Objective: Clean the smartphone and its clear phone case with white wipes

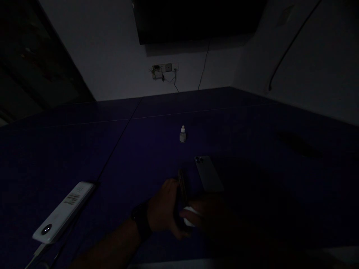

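Observation:
The scene is very dim. My left hand point(164, 209), with a dark watch point(141, 220) at the wrist, is curved against a dark slim object point(182, 186) seen edge-on. Its thumb reaches round the near end, and its fingers seem closed on the object, partly hidden. My right hand point(206, 213), mostly lost in shadow, grips a small white object point(190, 216) at the near end of the dark one. What kind of thing the white piece is does not show. Just beyond my right hand a phone point(209, 173) lies with its camera side up.
A white power bank point(66, 211) with a cable point(36, 254) lies at left. A small dropper bottle point(182, 134) stands upright farther back on the dark blue table point(151, 138). Wall sockets point(165, 69) with wires and a black screen point(196, 18) are behind.

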Tool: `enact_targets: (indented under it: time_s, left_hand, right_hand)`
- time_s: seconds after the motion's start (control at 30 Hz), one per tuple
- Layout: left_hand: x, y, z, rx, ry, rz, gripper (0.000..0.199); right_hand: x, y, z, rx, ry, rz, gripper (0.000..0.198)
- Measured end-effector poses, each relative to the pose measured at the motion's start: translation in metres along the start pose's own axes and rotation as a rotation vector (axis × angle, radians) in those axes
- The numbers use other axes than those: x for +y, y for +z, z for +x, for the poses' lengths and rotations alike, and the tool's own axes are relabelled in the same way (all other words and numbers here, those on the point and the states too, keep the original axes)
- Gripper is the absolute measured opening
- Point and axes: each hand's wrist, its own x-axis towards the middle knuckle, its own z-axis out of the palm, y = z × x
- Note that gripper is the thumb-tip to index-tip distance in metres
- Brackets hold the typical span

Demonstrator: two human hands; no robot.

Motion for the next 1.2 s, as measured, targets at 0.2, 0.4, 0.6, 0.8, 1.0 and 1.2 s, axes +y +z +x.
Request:
enact_targets:
  time_s: [0.2,0.4,0.6,0.8,1.0,1.2]
  left_hand:
    - [-0.003,0.0,0.002,-0.024,-0.001,-0.039,0.117]
    - [-0.004,-0.002,0.002,-0.047,0.002,-0.043,0.118]
    - [-0.002,-0.003,0.001,-0.053,0.01,-0.025,0.12]
    - [-0.005,-0.002,0.001,-0.05,0.009,-0.019,0.121]
    - [-0.003,-0.002,0.001,-0.024,-0.006,-0.045,0.117]
    - [-0.003,0.0,0.0,0.026,-0.001,-0.019,0.116]
  right_hand:
    - [0.002,0.037,-0.03,0.175,-0.16,-0.225,0.028]
    - [0.005,0.021,-0.023,0.502,-0.356,-0.277,0.027]
    - [0.003,0.018,-0.021,0.535,-0.435,-0.229,0.027]
    - [0.005,0.018,-0.026,0.512,-0.394,-0.248,0.027]
    - [0.005,0.027,-0.024,0.515,-0.4,-0.226,0.034]
    - [0.01,0.017,-0.018,0.421,-0.014,-0.037,0.057]
